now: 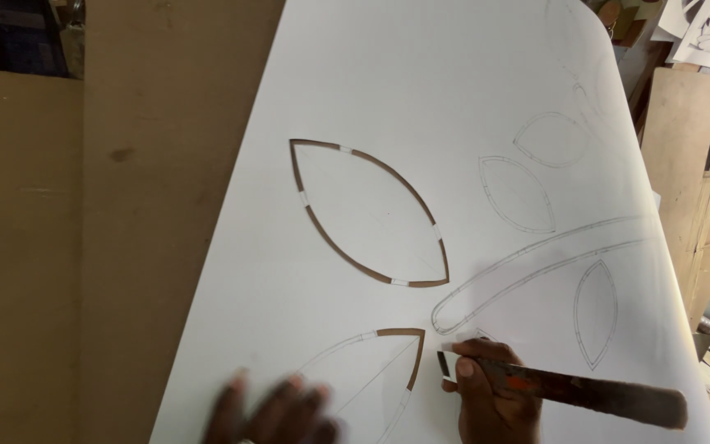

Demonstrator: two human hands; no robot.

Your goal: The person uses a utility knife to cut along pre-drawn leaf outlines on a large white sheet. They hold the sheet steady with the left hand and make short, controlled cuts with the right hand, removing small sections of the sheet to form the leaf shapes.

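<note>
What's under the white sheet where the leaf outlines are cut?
Brown board shows through the cut slits of the upper leaf in the white sheet. Beyond the slits, the sheet covers it.

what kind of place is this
Probably a craft or stencil-cutting workshop: a large white sheet with leaf shapes cut out, a knife in the right hand, and cardboard boards stacked at the side.
</note>
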